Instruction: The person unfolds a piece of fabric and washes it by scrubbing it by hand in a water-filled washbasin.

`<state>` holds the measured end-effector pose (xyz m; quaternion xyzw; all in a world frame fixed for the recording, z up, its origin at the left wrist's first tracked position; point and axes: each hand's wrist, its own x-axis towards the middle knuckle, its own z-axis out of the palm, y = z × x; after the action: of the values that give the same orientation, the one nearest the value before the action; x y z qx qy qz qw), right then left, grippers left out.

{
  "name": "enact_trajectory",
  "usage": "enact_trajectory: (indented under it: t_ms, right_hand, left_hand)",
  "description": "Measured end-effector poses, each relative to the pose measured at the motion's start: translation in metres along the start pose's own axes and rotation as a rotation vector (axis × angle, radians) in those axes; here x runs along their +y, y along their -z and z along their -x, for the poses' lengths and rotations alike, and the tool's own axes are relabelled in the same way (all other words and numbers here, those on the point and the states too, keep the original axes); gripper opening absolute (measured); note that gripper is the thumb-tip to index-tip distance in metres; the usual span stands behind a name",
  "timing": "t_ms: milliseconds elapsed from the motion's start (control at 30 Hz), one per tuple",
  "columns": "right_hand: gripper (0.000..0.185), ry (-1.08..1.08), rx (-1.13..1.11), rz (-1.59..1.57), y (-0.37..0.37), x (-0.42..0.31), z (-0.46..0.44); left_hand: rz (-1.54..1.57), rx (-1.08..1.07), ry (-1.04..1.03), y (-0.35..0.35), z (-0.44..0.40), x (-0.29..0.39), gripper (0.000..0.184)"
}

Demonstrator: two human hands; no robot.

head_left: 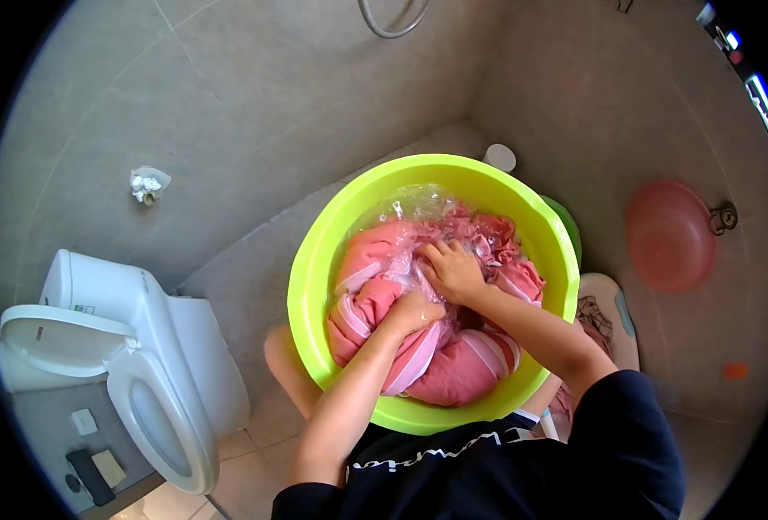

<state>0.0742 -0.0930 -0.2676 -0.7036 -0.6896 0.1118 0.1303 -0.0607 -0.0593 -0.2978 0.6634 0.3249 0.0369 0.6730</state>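
Note:
A large lime-green basin [307, 299] stands in front of me, holding water and a heap of wet pink cloth with white stripes [466, 368]. My left hand [416, 313] is closed on a fold of the cloth near the middle of the heap. Just above and to the right of it, my right hand [455, 273] has its fingers curled into the cloth, fingertips partly hidden. Splashing water [423, 204] and foam show at the far side of the basin.
A white toilet [163, 416] with its lid raised stands at the left. A pink basin [671, 236] hangs on the right wall. Beside the green basin are a white round container [500, 158] and a pale tub [613, 312] with cloth. A shower hose [392, 33] hangs above.

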Motion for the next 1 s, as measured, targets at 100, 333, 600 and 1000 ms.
enact_trajectory:
  t_ms: [100, 333, 600, 1000]
  right_hand:
    - [0.029, -0.253, -0.044, -0.095, -0.015, 0.006, -0.039]
    - [0.039, -0.478, 0.14, -0.268, 0.039, 0.041, -0.08]
    - [0.042, -0.068, 0.047, 0.079, 0.035, -0.013, 0.03]
    - [0.034, -0.361, 0.115, -0.002, -0.017, 0.045, -0.075]
  left_hand:
    - [-0.066, 0.26, -0.11, -0.009, -0.009, -0.03, 0.07]
    - [0.018, 0.141, -0.059, 0.004, -0.003, -0.008, 0.089]
    - [0.354, -0.011, -0.192, 0.001, -0.005, -0.005, 0.064]
    - [0.035, 0.158, -0.015, 0.008, -0.007, -0.011, 0.111]
